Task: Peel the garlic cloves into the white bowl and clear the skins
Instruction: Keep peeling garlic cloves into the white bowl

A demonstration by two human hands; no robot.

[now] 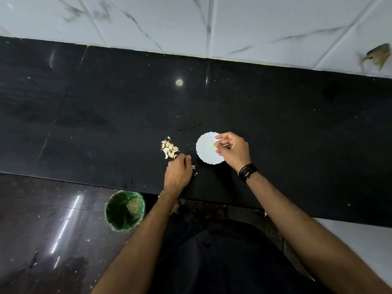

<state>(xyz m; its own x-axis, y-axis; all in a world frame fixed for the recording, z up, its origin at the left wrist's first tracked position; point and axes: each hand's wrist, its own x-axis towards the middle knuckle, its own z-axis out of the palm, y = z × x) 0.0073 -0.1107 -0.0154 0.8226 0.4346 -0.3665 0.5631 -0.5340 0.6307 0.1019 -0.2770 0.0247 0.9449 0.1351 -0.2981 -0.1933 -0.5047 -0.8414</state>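
the person stands at a black counter [275,115], both bare forearms reaching forward over it. a small pile of unpeeled cloves [169,148] lies on the counter, at about nine o'clock from the white bowl [206,150], near it but not touching. the bowl has a scalloped rim and sits flat; something pale yellowish shows faintly inside, too washed out to name.

the left hand [178,172] rests knuckles-up at the six o'clock edge of the pile, its fingers curled down at the nearest cloves; whether they actually pinch one i cannot tell, as the fingertips are hidden under the hand. a few white skins [194,168] lie on the counter just beside that hand, at its three o'clock.

the right hand [233,150] hovers over the three o'clock side of the bowl, thumb and forefinger closed together on a small pale sliver, the other fingers loosely curled. a dark band [247,172] wraps its wrist.

on the floor, at seven o'clock from the bowl, stands a green bin [125,210] with scraps inside.
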